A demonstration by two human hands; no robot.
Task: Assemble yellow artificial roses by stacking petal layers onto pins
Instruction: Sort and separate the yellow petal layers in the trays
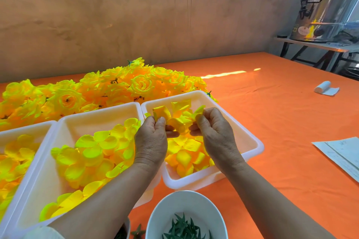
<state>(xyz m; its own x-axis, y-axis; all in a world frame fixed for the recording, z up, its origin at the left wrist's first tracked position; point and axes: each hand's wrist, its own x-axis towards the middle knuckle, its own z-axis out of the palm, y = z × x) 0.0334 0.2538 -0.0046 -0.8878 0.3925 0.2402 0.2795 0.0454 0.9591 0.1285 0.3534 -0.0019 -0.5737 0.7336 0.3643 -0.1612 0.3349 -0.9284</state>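
Both hands are raised over the right white tray point(252, 141). My left hand point(151, 139) pinches a curled yellow petal layer point(162, 113) between thumb and fingers. My right hand point(215, 134) pinches the other side of the same yellow petal cluster point(179, 122). Loose yellow petals point(184, 153) lie in that tray beneath the hands. A middle tray point(64, 122) and a left tray point(25, 128) hold more yellow petal layers. A heap of finished yellow roses point(108, 87) lies behind the trays. No pin is visible in the hands.
A white bowl point(186, 200) with green plastic calyx pieces stands at the near edge. On the orange tablecloth point(272, 112) lie a white roll point(325, 87) and a sheet of paper point(342, 155) at the right. A metal urn point(326, 4) stands on a side table behind.
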